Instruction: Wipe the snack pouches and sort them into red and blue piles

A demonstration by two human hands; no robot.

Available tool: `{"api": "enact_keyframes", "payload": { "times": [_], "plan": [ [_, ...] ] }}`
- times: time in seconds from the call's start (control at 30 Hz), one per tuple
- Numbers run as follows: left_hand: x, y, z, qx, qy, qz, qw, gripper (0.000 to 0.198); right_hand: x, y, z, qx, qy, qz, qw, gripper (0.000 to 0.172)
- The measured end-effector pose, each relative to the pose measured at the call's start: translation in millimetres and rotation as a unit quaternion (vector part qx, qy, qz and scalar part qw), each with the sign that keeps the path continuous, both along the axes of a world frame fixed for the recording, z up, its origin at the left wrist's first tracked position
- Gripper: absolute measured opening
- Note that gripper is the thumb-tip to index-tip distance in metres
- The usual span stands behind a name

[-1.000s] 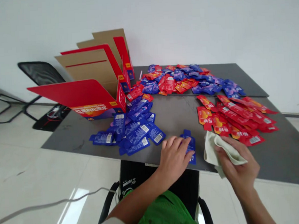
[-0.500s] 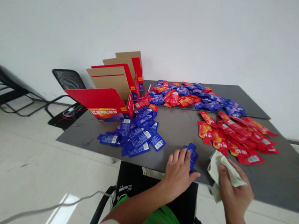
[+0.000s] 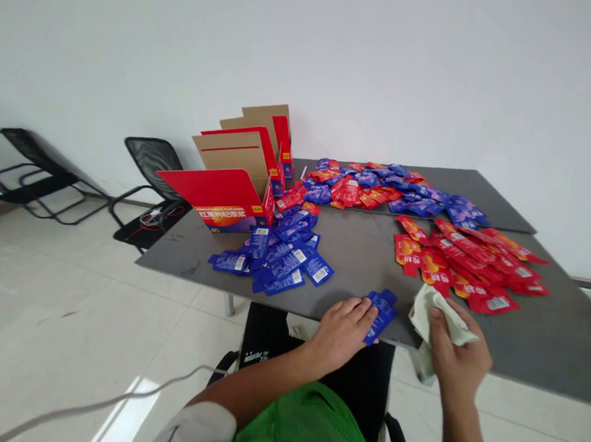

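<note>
At the table's near edge my left hand has its fingers closed on the left side of a blue pouch; the thumb is mostly hidden. The pouch lies tilted, its spout end pointing away from me. To the right, my right hand grips a crumpled pale green cloth, thumb on top, with part of the cloth hanging below the table edge. Beyond the cloth lies a pile of red pouches. Left of my left hand is a pile of blue pouches, several with barcodes facing up.
Open red cartons stand in a row at the table's left. Mixed red and blue pouches spread along the back of the grey table. Black chairs stand to the left, and a grey cable crosses at lower left.
My left hand has shifted from lying over the blue pouch to holding its left side, and the pouch has turned slightly. The right hand still holds the cloth. The view has swung left a little.
</note>
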State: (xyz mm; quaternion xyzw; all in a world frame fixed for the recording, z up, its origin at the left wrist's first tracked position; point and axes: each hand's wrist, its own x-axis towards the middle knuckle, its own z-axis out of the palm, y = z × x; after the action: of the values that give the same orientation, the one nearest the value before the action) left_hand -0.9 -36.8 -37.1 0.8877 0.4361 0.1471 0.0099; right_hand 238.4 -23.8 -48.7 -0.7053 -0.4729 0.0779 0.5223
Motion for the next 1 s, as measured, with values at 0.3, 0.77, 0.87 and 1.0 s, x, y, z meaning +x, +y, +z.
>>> {"api": "enact_keyframes", "payload": {
  "times": [0.3,0.77,0.87,1.0],
  "plan": [
    [-12.1,7.8,32.3,-0.102,-0.119,0.071,0.985,0.03,1.5,0.3,-4.0,0.018,0.007,0.042,0.999,0.059],
    [79.0,125.2,83.3,-0.435,-0.61,0.134,0.649,0.024,4.1,-1.2,-6.6,0.033,0.011,0.078,0.996,0.052],
    [110.8,149.8,83.0,-0.471,-0.619,0.127,0.615,0.025,5.9,-1.1,-8.7,0.039,0.004,0.098,0.994,0.048],
    [146.8,185.0,80.5,-0.492,-0.615,0.123,0.604,0.016,6.5,-1.4,-10.7,0.043,-0.005,0.1,0.994,0.045]
  ]
}}
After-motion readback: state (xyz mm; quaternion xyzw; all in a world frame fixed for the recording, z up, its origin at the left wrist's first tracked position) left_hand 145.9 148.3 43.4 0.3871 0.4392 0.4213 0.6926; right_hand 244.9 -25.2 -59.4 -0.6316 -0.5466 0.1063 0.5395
